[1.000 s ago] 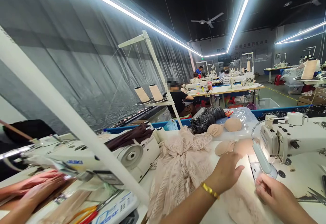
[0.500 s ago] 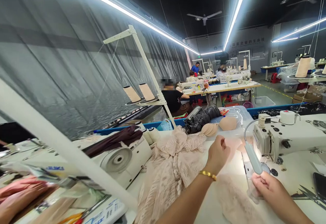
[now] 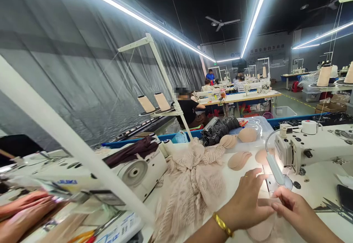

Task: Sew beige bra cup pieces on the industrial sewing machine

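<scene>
Under the sewing machine's (image 3: pixel 311 147) lit lamp (image 3: pixel 275 169), both my hands meet over a pale beige fabric piece (image 3: pixel 260 230). My right hand (image 3: pixel 293 206) pinches the edge of this cloth between thumb and fingers. Curved over it from the left, my left hand (image 3: pixel 248 199) has its thumb and fingers apart, the thumb tip against the right fingertips. Part of the cloth is hidden by my hands. Just beyond lies a small stack of beige bra pads (image 3: pixel 239 161), with another beige pad (image 3: pixel 263 156) beside the machine.
Beige lace fabric (image 3: pixel 190 187) is heaped to my left. More beige pads (image 3: pixel 246 135) rest on a clear plastic bin (image 3: pixel 261 125). Scissors (image 3: pixel 336 208) and a phone (image 3: pixel 344 195) lie at right. A thread stand (image 3: pixel 162 73) rises at left; a co-worker's hands (image 3: pixel 27 210) are far left.
My left hand has come down and toward me, from over the pads to beside my right hand, and its fingers have opened. The pad stack is now uncovered.
</scene>
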Action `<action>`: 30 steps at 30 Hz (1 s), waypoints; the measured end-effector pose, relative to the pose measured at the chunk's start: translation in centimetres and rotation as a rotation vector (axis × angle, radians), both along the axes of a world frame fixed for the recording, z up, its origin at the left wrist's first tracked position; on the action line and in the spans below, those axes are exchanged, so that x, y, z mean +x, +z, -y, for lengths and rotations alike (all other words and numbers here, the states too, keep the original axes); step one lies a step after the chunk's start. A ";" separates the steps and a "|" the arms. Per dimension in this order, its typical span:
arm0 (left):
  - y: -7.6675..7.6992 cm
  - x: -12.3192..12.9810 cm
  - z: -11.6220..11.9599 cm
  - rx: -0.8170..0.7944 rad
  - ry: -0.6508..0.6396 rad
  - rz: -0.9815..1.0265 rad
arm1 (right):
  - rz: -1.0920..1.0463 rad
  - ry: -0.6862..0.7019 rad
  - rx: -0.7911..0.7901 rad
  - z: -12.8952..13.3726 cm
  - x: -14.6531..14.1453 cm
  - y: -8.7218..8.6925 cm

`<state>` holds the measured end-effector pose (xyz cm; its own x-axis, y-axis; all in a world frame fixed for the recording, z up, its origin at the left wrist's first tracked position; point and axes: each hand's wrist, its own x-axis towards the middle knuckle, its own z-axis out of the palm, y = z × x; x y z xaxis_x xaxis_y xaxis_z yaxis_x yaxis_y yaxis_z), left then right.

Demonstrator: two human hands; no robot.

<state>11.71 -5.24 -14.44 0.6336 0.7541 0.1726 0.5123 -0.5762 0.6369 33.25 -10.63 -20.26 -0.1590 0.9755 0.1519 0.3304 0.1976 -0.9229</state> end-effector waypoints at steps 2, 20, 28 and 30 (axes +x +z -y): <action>0.9 -0.4 -1.1 0.037 -0.227 -0.069 | 0.040 -0.020 0.061 0.7 0.0 0.6; -4.2 1.4 -1.5 0.659 -0.392 -0.351 | 0.679 0.240 0.650 -2.3 4.8 -1.4; -7.1 3.4 -2.4 0.907 -0.211 -0.176 | 0.795 0.205 0.596 -1.6 6.9 -2.7; -7.6 3.3 -2.2 0.910 -0.208 -0.141 | 0.815 0.234 0.532 -1.6 6.9 -2.5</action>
<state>14.97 -3.03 -22.00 0.8003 0.2372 0.5507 0.3816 -0.9099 -0.1626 40.16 -9.07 -22.75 -0.5878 0.7435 0.3188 0.7231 0.6596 -0.2051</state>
